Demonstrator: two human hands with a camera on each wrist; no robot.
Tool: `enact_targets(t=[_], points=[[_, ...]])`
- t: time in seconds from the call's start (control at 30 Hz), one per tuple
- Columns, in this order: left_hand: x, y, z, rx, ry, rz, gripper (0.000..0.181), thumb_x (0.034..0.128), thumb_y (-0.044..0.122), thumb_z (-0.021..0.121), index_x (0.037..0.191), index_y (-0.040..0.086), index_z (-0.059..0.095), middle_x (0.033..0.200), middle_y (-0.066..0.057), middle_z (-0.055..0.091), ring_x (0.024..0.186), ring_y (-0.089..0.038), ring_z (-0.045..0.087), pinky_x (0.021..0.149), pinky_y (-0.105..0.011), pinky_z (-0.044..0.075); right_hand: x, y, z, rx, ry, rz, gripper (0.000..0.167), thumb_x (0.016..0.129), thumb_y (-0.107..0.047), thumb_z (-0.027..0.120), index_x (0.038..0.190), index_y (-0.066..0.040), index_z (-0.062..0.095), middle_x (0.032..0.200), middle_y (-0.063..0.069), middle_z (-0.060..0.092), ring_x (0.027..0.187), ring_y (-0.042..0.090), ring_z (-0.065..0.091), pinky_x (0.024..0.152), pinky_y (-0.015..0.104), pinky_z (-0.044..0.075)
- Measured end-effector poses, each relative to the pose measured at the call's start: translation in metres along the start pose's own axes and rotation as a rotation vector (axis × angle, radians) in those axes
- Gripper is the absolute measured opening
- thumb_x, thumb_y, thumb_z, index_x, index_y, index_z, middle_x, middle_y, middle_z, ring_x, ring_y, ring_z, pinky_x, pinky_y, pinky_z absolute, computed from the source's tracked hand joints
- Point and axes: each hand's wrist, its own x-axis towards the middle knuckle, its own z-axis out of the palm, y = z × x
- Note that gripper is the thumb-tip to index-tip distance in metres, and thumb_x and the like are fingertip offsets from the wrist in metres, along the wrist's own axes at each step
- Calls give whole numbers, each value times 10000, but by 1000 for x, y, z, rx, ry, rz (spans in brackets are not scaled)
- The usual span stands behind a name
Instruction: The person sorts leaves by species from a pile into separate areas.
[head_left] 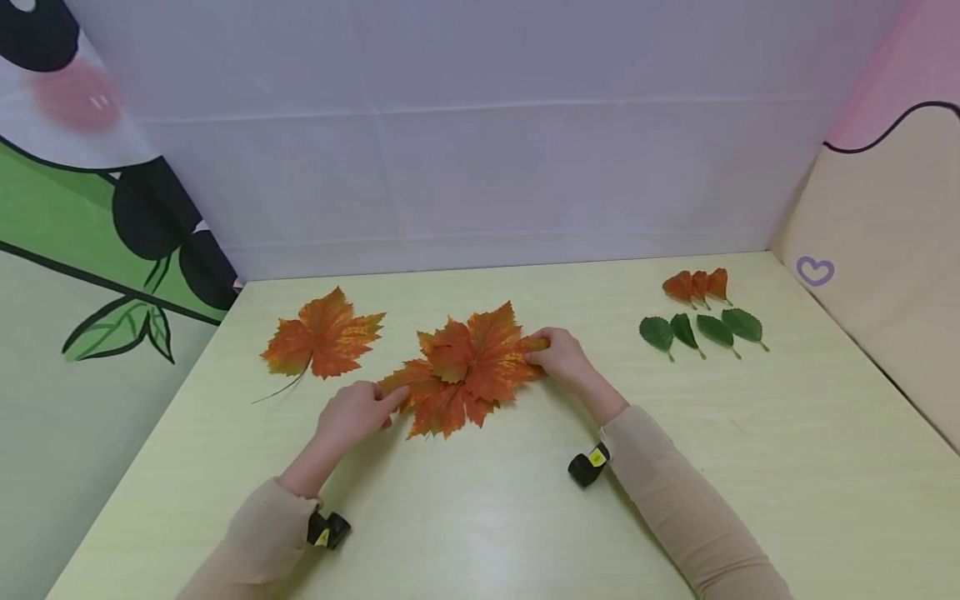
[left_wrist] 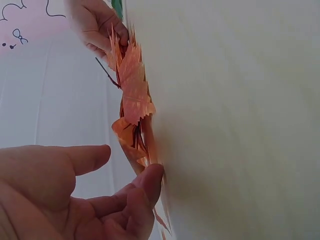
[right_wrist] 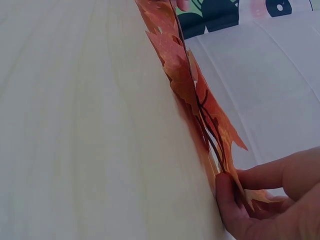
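A cluster of overlapping orange artificial maple leaves (head_left: 480, 358) lies mid-table, with dark stems among them in the right wrist view. At its right end my right hand (head_left: 558, 358) pinches a maple leaf (right_wrist: 227, 145) between thumb and fingers. My left hand (head_left: 352, 414) is at the cluster's left end. In the left wrist view its thumb (left_wrist: 90, 159) extends straight, apart from the leaves, while the bent fingers touch the lower edge near the tabletop. Part of that edge is hidden behind the fingers.
A single orange maple leaf (head_left: 322, 337) with a long stem lies at the left. Several small green leaves (head_left: 715, 331) form a row at the right, below three small red-orange leaves (head_left: 699, 286). A pale cloth backdrop (head_left: 487, 183) rises behind the table (head_left: 465, 517).
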Motion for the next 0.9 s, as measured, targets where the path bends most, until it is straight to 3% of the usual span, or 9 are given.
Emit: enact_targets(t=[0.33,0.53,0.9], points=[[18,1,0,-187,66,-17,363,881,394,551,843,47,648,722,-53,643,546,-145,453,495,-260,332,1,-1,1,-7,10,-13,332,849,-99,613,1152,15,540,1131,168,556,836,193,482,690,253,401],[22,5,-1,-294,95,-52,312,889,305,565,966,3,595,852,-105,645,673,-189,574,544,-258,395,0,-1,2,9,0,-17,326,852,-96,609,1152,13,542,1134,166,558,845,190,488,698,253,405],[30,12,1,-472,141,-57,267,915,203,522,1060,-21,533,974,-172,627,870,-275,618,668,-279,453,0,-1,1,-3,22,-17,326,854,-112,612,1154,-2,549,1166,166,552,899,215,492,729,278,412]])
